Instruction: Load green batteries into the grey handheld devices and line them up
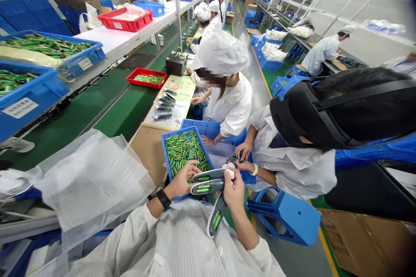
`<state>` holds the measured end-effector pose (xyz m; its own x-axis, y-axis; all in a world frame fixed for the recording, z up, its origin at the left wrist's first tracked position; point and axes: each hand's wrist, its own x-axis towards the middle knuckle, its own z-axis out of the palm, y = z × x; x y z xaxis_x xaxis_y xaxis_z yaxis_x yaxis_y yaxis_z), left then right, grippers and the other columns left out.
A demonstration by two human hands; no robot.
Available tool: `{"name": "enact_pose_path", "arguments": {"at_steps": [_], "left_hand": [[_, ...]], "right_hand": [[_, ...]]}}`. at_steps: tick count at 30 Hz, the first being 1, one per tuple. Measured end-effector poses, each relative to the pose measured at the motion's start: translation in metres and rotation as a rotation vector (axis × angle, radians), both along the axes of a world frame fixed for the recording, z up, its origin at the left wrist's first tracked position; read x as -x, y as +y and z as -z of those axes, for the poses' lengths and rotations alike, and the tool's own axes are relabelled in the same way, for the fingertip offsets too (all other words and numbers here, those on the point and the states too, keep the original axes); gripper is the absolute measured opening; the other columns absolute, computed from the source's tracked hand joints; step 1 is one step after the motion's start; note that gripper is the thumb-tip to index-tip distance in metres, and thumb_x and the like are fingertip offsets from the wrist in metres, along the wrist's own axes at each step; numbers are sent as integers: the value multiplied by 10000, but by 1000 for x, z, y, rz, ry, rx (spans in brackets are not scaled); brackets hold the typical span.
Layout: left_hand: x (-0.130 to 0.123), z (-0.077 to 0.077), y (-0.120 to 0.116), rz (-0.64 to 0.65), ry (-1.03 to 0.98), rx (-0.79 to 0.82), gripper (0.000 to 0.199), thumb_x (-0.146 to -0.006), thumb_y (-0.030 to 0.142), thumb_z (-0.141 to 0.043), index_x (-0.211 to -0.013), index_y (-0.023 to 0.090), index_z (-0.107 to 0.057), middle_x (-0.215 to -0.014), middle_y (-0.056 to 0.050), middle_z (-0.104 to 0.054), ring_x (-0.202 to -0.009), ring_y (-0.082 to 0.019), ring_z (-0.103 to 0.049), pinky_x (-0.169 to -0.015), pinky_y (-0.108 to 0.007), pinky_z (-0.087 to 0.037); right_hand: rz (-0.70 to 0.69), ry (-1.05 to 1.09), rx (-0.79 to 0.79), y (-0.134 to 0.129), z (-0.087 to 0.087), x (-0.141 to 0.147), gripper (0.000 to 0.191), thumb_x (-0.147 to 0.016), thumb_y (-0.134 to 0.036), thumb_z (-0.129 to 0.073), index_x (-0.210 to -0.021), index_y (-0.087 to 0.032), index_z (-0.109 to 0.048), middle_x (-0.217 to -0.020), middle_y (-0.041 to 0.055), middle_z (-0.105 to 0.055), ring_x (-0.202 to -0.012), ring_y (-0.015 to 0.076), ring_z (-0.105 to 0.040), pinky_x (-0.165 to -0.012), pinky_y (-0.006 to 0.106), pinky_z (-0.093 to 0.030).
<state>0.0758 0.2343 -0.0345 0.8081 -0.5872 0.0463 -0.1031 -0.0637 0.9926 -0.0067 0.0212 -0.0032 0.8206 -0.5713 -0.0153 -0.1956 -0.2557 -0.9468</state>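
Grasps three long, dark grey and white plastic handheld devices (pixel 208 188) in the right hand (pixel 234 190), fanned out at one end, above the lap and near the body. Shows slim green batteries (pixel 203 188) seated in the open compartments of all three, so seems filled as far as these go, but left uncovered, with no lid visible over any compartment. Brings the left hand (pixel 182 179) close to the far ends, fingers partly curled; cannot tell whether pinching, touching or merely beside them. Leaves plenty of loose green batteries (pixel 184 149) just beyond, heaped in a blue rectangular plastic crate (pixel 178 131). Displays more dark devices (pixel 165 104) in a row on paper sheets farther up the bench, too small to judge whether filled or closed. Includes, around these, a bare brown board (pixel 147 149), a green conveyor surface (pixel 118 117), a red plastic tray (pixel 131 79) of small green pieces and, to the left, translucent white plastic sheets (pixel 94 177). Stretches back into a long workshop, with white-capped co-workers (pixel 227 91) along the line, a co-worker with a black head strap (pixel 302 156) at close right, a blue plastic stool (pixel 289 214), flattened brown cardboard (pixel 367 242) and a grey aisle edged in yellow.
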Motion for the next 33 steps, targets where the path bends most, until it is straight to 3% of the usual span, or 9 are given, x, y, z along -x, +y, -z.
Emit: {"name": "enact_pose_path", "arguments": {"at_steps": [3,6,9,11,16,20,25,30,33], "left_hand": [[-22,19,23,84,-135,-230,487,-808,388,-723,-1228,203,-560,-1077,-97,-689,-955,-209,-673,-868,-377,-557],[-40,32,42,120,-363,-592,367,-839,351,-659,-1171,197,-620,-1160,-103,-671,-1052,-242,-635,-931,-401,-513],[-52,48,47,98,-551,-989,340,-859,236,-585,-1190,174,-631,-1201,-147,-651,-1133,-295,-597,-959,-437,-453],[-60,60,47,65,-576,-1143,298,-849,138,-524,-1109,136,-670,-1108,-183,-677,-1077,-320,-620,-912,-454,-436],[-81,80,49,112,-545,-1187,157,-836,161,-567,-870,169,-721,-897,-141,-728,-926,-286,-670,-867,-421,-396],[-84,77,52,134,-566,-1150,200,-879,260,-550,-844,197,-736,-916,-117,-730,-939,-279,-660,-888,-431,-363],[-71,77,49,107,-568,-1076,265,-829,297,-615,-1057,222,-727,-1007,-103,-707,-1014,-285,-630,-908,-433,-353],[-70,84,40,77,-505,-991,204,-840,381,-660,-909,216,-758,-899,-92,-711,-911,-258,-654,-865,-397,-407],[-74,76,40,26,-469,-909,198,-888,348,-615,-874,210,-757,-887,-83,-734,-906,-238,-671,-846,-367,-450]], "right_hand": [[-14,36,27,-8,2,2,451,-869,-579,-562,-1036,-164,-615,-914,85,-702,-773,220,-626,-700,313,-491],[-30,48,45,-15,5,2,478,-868,-596,-553,-1029,-152,-622,-962,108,-713,-812,227,-634,-739,319,-495],[-33,42,65,-19,7,2,485,-873,-601,-544,-1032,-151,-635,-1060,132,-710,-879,237,-643,-795,330,-494],[-37,49,75,-19,8,3,477,-873,-598,-545,-1021,-155,-640,-1058,132,-712,-874,239,-643,-799,335,-494],[-66,66,66,-15,10,5,446,-878,-582,-538,-1008,-163,-619,-1059,135,-717,-866,239,-643,-796,331,-497],[-71,101,74,-11,13,7,465,-870,-598,-525,-1023,-167,-612,-1054,118,-707,-794,220,-629,-720,314,-497],[-78,137,116,-10,17,9,445,-883,-592,-511,-1009,-176,-602,-916,82,-693,-742,208,-610,-681,299,-480],[-109,146,126,-9,17,8,423,-894,-590,-507,-985,-187,-595,-796,38,-663,-673,190,-578,-652,287,-459],[-94,140,122,-9,15,8,427,-891,-590,-516,-992,-184,-599,-792,41,-669,-671,194,-579,-652,289,-456]]}}
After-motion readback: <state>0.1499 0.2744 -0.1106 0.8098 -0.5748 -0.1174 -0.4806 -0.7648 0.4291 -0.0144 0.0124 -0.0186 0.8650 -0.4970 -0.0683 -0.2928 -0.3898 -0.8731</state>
